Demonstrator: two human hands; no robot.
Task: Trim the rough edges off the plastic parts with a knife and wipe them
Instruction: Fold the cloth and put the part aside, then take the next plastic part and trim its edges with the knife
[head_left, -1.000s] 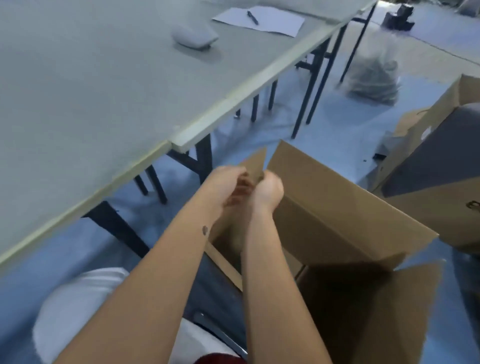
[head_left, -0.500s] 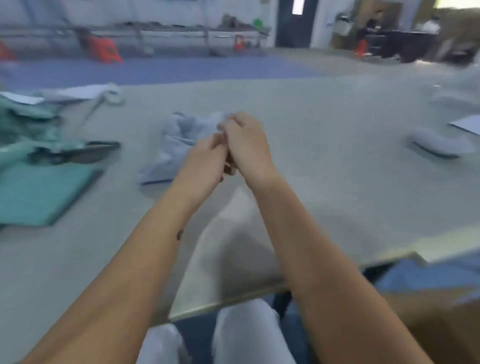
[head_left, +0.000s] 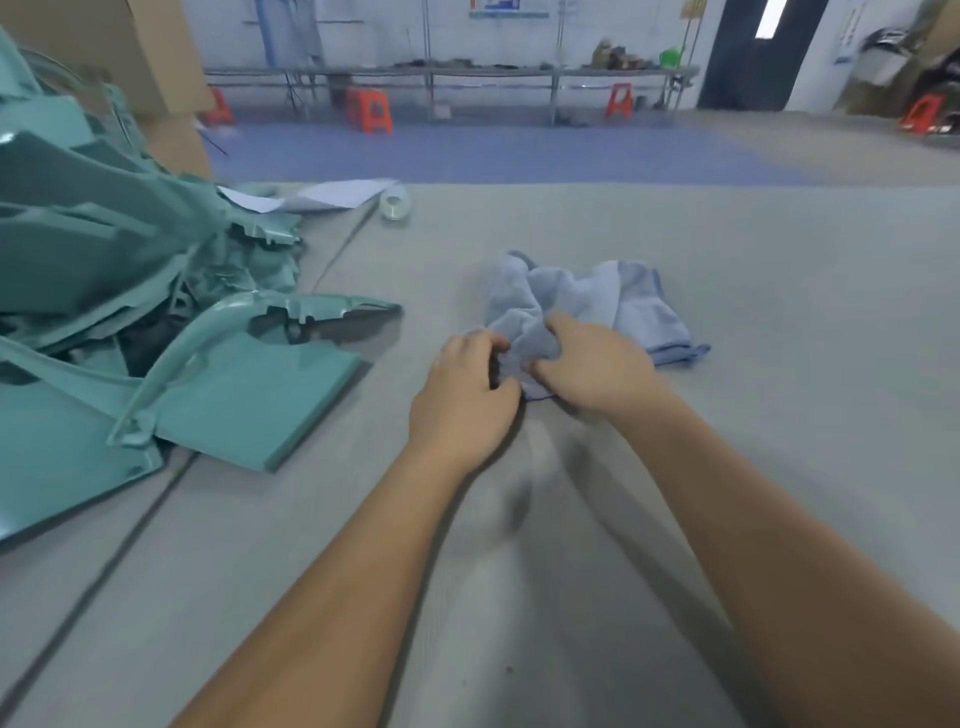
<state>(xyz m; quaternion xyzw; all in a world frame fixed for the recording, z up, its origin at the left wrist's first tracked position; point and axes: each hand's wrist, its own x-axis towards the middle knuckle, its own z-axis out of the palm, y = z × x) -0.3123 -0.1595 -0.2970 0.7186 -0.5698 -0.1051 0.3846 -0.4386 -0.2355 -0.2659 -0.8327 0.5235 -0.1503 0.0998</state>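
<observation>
Currently, I see both bare forearms reaching up from the bottom of the frame to the centre. The left hand (head_left: 464, 395) has its fingers curled at the near edge of the crumpled pale blue wiping cloth (head_left: 587, 306); I cannot tell whether it pinches the fabric or something small hidden behind it. The right hand (head_left: 592, 364) grips a bunched fold of that cloth. The cloth lies on the grey table top (head_left: 779, 322), just above centre. No knife is visible. The heap of teal moulded plastic parts (head_left: 130, 312) fills the left of the frame, well apart from both hands. I judge that none of these parts is being trimmed or wiped yet; most of the work remains.
</observation>
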